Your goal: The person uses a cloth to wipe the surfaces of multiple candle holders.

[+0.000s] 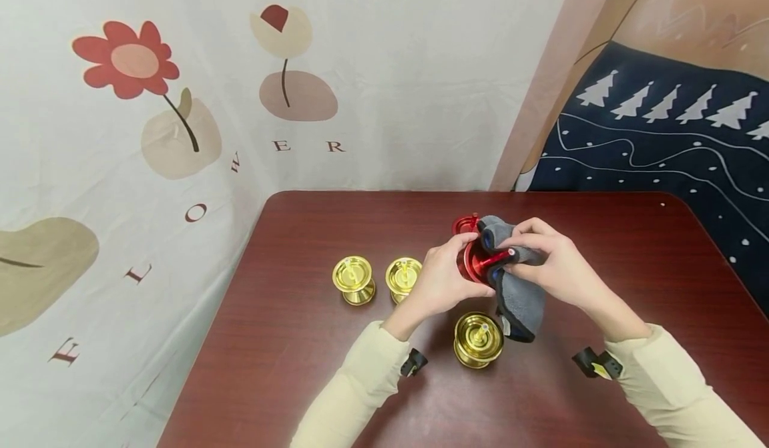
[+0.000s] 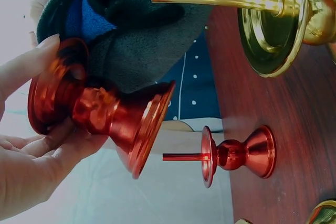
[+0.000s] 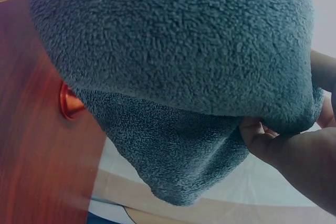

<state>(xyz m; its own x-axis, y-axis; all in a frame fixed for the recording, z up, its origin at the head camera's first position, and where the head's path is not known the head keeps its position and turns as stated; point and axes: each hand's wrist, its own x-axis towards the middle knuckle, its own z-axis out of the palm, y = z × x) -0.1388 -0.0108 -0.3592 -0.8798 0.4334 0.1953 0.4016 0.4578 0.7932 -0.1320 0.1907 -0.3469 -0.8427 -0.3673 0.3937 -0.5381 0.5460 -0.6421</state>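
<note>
My left hand (image 1: pixel 447 271) grips a shiny red candle holder (image 2: pixel 97 106) by its upper dish, holding it off the table and tilted. A thin central tube (image 1: pixel 497 258) sticks out of that dish. My right hand (image 1: pixel 555 261) pinches a grey cloth (image 1: pixel 523 301) with dark edging and a blue underside, bunched against the red holder's rim. The cloth hangs down below the fingers and fills most of the right wrist view. Behind the hands stands a second red candle holder (image 2: pixel 231 156), upright on the table and partly hidden in the head view.
Gold candle holders stand on the dark red wooden table (image 1: pixel 288 368): one at the left (image 1: pixel 353 278), another (image 1: pixel 402 278) partly behind my left hand, and a third (image 1: pixel 478 340) in front, just below the hanging cloth. A printed curtain (image 1: pixel 408 101) hangs behind the table.
</note>
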